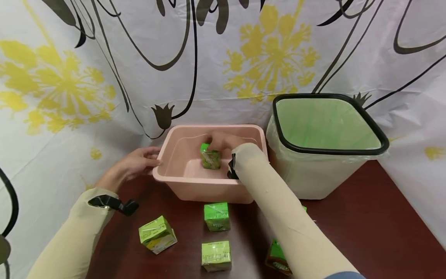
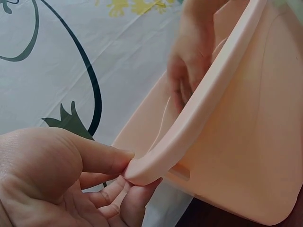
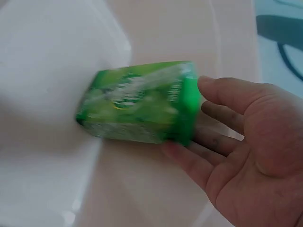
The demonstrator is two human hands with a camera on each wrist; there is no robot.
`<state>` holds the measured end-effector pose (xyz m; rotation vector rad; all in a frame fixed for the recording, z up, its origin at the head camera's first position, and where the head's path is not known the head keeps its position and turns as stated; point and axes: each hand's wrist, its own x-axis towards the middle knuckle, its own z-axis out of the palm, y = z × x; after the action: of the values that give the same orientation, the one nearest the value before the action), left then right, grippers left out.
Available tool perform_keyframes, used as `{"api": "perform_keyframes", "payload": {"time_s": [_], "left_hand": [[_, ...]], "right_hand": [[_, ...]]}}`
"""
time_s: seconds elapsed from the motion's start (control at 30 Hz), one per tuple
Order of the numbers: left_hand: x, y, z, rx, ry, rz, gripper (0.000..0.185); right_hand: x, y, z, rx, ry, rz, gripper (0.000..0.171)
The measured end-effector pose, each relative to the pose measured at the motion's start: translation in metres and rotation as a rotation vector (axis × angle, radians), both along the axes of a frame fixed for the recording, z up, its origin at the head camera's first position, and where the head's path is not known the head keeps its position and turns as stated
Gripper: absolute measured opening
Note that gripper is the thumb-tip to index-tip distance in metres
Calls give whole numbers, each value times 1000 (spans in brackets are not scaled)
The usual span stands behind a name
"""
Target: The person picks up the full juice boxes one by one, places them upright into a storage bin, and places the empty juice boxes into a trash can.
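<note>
Inside the pink plastic basin (image 1: 205, 190), my right hand (image 1: 223, 141) holds a small green carton (image 1: 211, 159) by its top end. Seen from the right wrist, the thumb and fingers of that hand (image 3: 260, 142) pinch one end of the carton (image 3: 137, 104), its printed side slightly blurred. Whether the carton touches the basin floor I cannot tell. My left hand (image 1: 137, 164) grips the basin's left rim. The left wrist view shows thumb and fingers of the left hand (image 2: 47, 170) pinching the rim (image 2: 147, 170).
A bin (image 1: 310, 174) with a black rim and liner stands right of the basin. On the dark red table (image 1: 393, 217), in front, lie green cartons (image 1: 216, 217), yellow-green cartons (image 1: 216, 255) and another green carton (image 1: 277, 257) partly behind my right arm. Patterned cloth (image 1: 209, 77) hangs behind.
</note>
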<state>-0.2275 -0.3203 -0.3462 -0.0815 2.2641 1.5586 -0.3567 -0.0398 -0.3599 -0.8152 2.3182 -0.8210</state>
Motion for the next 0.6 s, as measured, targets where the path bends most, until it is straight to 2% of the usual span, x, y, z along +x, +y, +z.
{"api": "perform_keyframes", "payload": {"time_s": [0.13,0.27,0.43,0.6], "left_hand": [[0,0,0,10,14,-14,67],[2,1,0,7,13,-18,69],[2,2,1,-18,8,-11,68],[2,2,1,-5,15,-29,68]], "right_hand": [[3,-1,33,105,157,60,50],[16,-6,64,176,294,166,52],[47,-3,93,210,441,316,62],[82,22,108,178,545,370,68]]}}
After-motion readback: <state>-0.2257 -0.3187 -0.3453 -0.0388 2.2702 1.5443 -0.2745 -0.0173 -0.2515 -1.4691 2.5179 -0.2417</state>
